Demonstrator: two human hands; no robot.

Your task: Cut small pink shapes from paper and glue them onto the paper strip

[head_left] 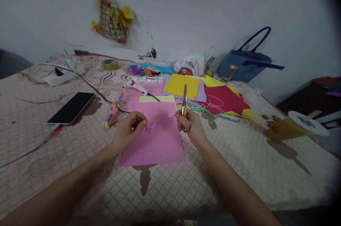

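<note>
Gold-handled scissors (184, 100) point upward in my right hand (191, 123), blades together. A small pink paper strip (172, 114) juts out beside that hand's fingers. My left hand (132, 126) is closed, thumb and forefinger pinched; whatever they hold, if anything, is too small to make out. Under both hands lies a pink paper sheet (160, 148). Small cut pink paper pieces (151, 127) are scattered on it near the left fingertips.
Behind the sheet lie a glue gun (137, 86), a yellow sheet (182, 85), red paper (223, 101) and white string (213, 103). To the left are a braided paper strip (113, 110), a tablet (71, 108) and a power strip (64, 75). A yellow container (290, 129) stands right.
</note>
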